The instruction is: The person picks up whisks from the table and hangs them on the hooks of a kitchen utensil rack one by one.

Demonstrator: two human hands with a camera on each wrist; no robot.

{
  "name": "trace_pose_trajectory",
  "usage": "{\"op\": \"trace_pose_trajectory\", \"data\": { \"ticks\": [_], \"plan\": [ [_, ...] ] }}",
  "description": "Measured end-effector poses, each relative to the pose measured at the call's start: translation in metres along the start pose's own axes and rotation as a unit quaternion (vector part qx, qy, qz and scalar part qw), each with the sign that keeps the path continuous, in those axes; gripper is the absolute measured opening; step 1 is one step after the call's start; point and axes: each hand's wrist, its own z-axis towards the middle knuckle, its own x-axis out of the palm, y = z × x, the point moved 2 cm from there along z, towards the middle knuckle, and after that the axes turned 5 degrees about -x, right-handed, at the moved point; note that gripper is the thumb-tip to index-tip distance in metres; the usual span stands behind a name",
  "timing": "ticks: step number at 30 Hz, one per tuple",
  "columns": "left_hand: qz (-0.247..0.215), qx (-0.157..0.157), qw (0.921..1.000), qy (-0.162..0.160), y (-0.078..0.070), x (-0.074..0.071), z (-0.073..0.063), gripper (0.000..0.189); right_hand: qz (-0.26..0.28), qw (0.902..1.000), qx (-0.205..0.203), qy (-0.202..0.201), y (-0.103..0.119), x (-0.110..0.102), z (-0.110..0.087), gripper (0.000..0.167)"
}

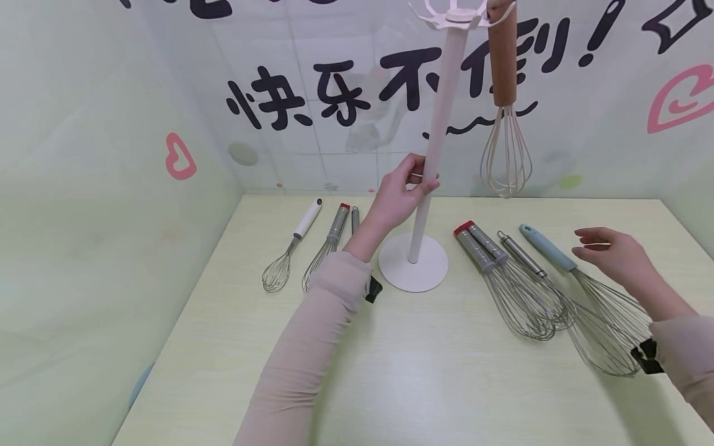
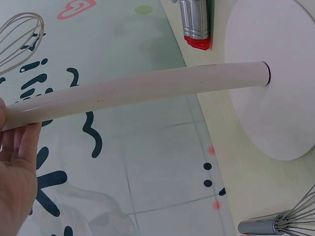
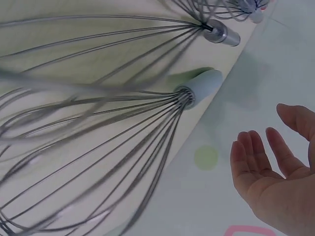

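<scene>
My left hand [image 1: 397, 193] grips the white pole [image 1: 440, 124] of a stand, thumb and fingers around it. The stand's round base [image 1: 414, 279] sits on the table, and its top carries a ring of hooks [image 1: 457, 17]. From one hook hangs a whisk with a brown handle [image 1: 504, 62], wires down. My right hand [image 1: 616, 257] hovers with nothing in it, fingers loosely bent, over the whisk with a light blue handle [image 1: 549, 248]. In the right wrist view that blue handle [image 3: 206, 86] lies apart from my right hand [image 3: 275, 172].
Right of the base lie two grey-handled whisks with red ends [image 1: 474, 244] and a slim metal whisk [image 1: 521, 254]. On the left are a white-handled whisk [image 1: 307, 220], a grey-handled one [image 1: 338, 223] and another handle [image 1: 355, 218], partly behind my left arm. A printed sheet [image 1: 334, 37] stands behind.
</scene>
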Motion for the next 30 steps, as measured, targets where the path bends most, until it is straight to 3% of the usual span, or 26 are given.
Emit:
{"op": "trace_pose_trajectory", "data": {
  "ticks": [30],
  "plan": [
    [0.001, 0.002, 1.0000, -0.003, 0.000, 0.000, 0.000, 0.033, -0.035, 0.9992, 0.002, 0.020, -0.024, 0.021, -0.005, 0.052]
  ]
}}
